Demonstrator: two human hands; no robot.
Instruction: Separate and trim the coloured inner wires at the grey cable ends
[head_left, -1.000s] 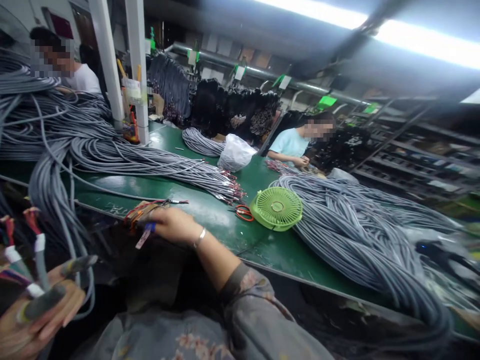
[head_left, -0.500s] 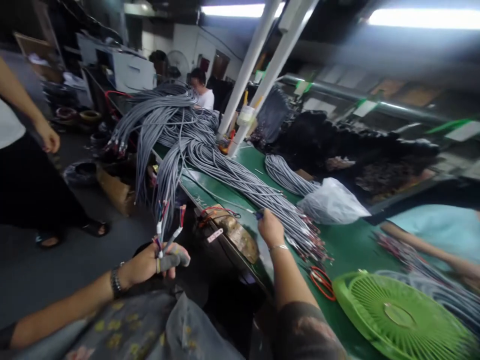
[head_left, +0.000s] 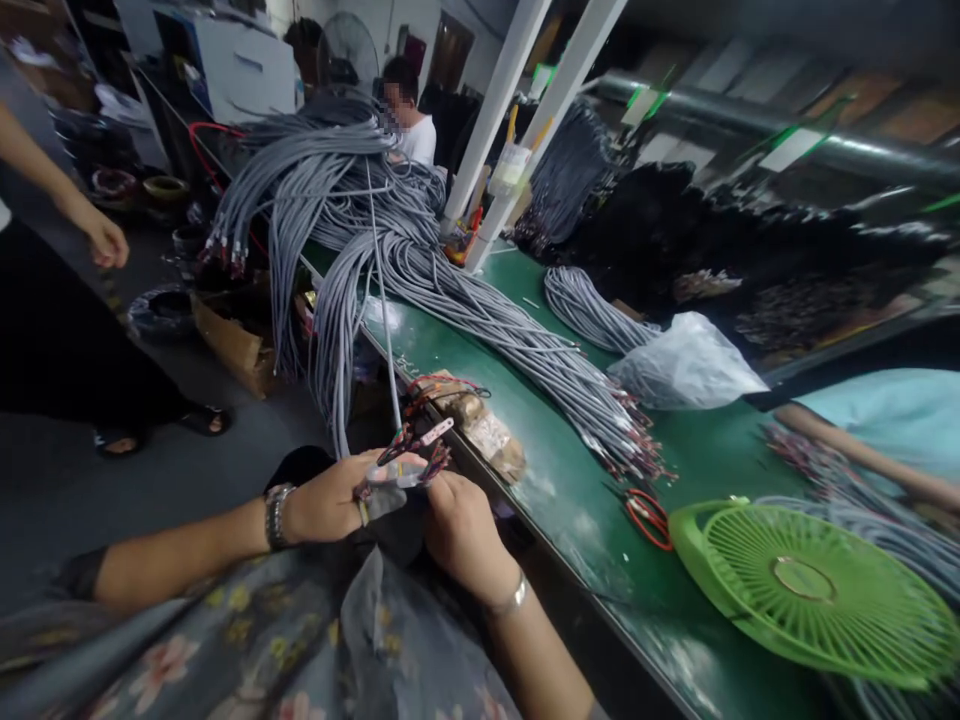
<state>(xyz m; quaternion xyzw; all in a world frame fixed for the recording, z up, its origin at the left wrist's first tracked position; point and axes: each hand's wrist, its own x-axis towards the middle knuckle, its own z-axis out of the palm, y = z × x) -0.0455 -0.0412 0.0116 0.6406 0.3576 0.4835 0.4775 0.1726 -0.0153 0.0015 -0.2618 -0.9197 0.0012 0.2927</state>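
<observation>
My left hand [head_left: 334, 500], with a covered thumb, is closed around grey cable ends [head_left: 395, 474] that have white sleeves and thin coloured wires fanning out. My right hand [head_left: 466, 530] meets it from the right, its fingers pinched on the coloured wires [head_left: 437, 460] at a cable end. Both hands are close together above my lap, in front of the bench edge. One grey cable [head_left: 384, 330] runs from the pile down to the hands. How many ends lie between the fingers is hidden.
Grey cable bundles [head_left: 480, 310] lie across the green bench [head_left: 555, 510] and hang over its edge. Orange-handled scissors [head_left: 647, 518], a green fan [head_left: 810, 585] and a plastic bag [head_left: 686, 365] are on the right. A person in light blue [head_left: 885, 420] works there; another person's hand [head_left: 105, 240] is at left.
My right hand has come back from over the bench to my left hand, bringing a cable end. That cable now hangs down to my hands. The view has tilted down slightly.
</observation>
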